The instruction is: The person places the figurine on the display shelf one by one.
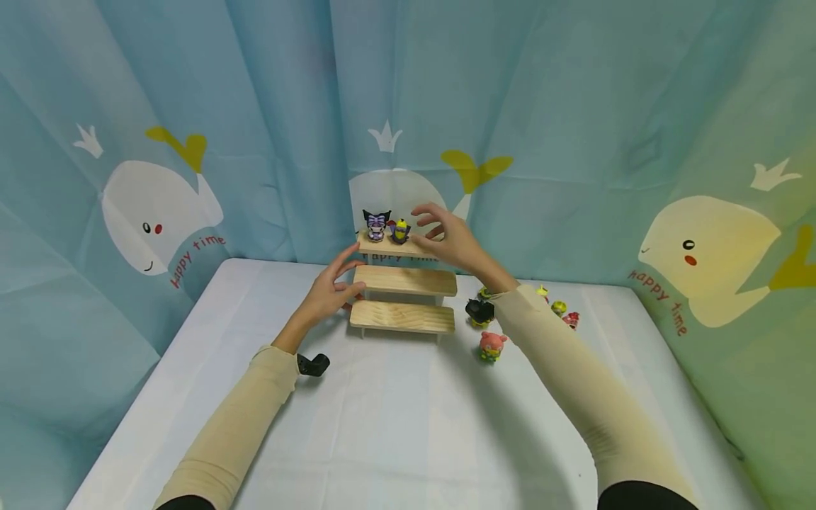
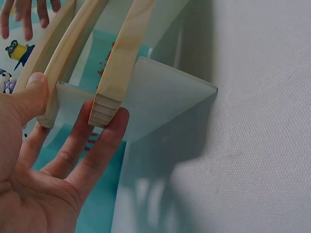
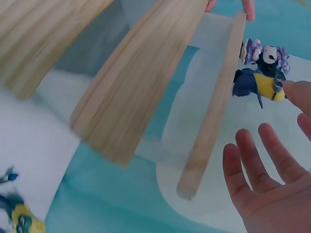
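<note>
My left hand holds the left end of a three-tier wooden display stand. In the left wrist view its thumb lies on the middle board, and two fingertips touch the end of the lowest board. On the top tier stand a black-and-purple figurine with pointed ears and a yellow minion figurine with dark wings. My right hand is over the top tier's right part, fingers spread, holding nothing. Its thumb tip is right at the minion's goggles in the right wrist view.
Right of the stand are a dark-topped yellow figurine and a pink figurine. Several small figurines lie beyond the right sleeve. A black curved object shows beside the left wrist. A blue whale-print curtain hangs behind.
</note>
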The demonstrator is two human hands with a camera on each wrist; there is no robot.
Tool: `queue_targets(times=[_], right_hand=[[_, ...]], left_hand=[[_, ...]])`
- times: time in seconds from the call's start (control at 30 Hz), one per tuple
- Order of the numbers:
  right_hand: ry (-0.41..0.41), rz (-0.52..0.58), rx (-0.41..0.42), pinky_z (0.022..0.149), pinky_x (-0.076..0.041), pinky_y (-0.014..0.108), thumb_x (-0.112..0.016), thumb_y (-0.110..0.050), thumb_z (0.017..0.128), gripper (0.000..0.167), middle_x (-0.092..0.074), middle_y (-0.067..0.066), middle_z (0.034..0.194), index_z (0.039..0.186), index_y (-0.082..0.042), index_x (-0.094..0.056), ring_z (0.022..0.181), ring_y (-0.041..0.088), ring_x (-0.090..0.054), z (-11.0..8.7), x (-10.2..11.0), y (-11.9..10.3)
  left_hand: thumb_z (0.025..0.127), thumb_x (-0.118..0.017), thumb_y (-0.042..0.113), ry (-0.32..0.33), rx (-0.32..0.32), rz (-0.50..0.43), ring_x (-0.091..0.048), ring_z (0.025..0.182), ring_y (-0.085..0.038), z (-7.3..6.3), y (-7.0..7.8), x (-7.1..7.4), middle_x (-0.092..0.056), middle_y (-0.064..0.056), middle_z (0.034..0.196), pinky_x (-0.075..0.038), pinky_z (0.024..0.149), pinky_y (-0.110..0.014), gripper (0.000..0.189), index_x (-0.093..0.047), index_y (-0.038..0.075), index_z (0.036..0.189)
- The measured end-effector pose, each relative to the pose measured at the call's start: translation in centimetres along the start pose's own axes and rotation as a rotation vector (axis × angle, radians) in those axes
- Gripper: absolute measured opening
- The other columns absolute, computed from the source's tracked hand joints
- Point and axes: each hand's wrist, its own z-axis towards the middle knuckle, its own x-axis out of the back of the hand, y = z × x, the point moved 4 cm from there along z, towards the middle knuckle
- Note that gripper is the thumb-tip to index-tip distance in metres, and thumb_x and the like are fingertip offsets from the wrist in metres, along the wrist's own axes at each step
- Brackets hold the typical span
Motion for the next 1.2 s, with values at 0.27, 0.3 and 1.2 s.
queue_targets(times=[0.27, 0.3, 1.2], right_hand=[[-0.008, -0.062, 0.038, 0.083, -0.059, 0.051, -0.072, -0.014, 0.098, 0.050, -0.060, 0.024, 0.135, 0.144, -0.008, -0.053, 0.105, 0.038, -0.066, -3.0, 1.9, -0.6], [-0.009, -0.067, 0.042, 0.083, -0.059, 0.050, -0.072, -0.014, 0.098, 0.050, -0.060, 0.023, 0.135, 0.144, -0.009, -0.053, 0.105, 0.037, -0.066, -3.4, 2.1, -0.7], [0.019, -0.119, 0.028, 0.081, -0.059, 0.030, -0.075, -0.005, 0.094, 0.056, -0.064, 0.009, 0.133, 0.145, -0.016, -0.055, 0.102, 0.029, -0.070, -15.4, 7.9, 1.5]], left_hand=[[0.103, -0.064, 0.011, 0.001, 0.038, -0.020, -0.070, 0.089, -0.049, -0.1, 0.3, 0.0, -0.036, -0.019, 0.162, -0.062, 0.066, -0.053, 0.080, -0.020, 0.035, 0.165], [0.103, -0.064, 0.011, 0.000, 0.041, -0.024, -0.069, 0.089, -0.051, -0.2, 0.4, 0.1, -0.035, -0.020, 0.162, -0.062, 0.066, -0.054, 0.080, -0.020, 0.033, 0.166], [0.104, -0.064, 0.011, -0.006, 0.027, -0.012, -0.070, 0.090, -0.049, 0.0, 0.2, 0.1, -0.034, -0.017, 0.164, -0.062, 0.066, -0.054, 0.080, -0.020, 0.036, 0.165]])
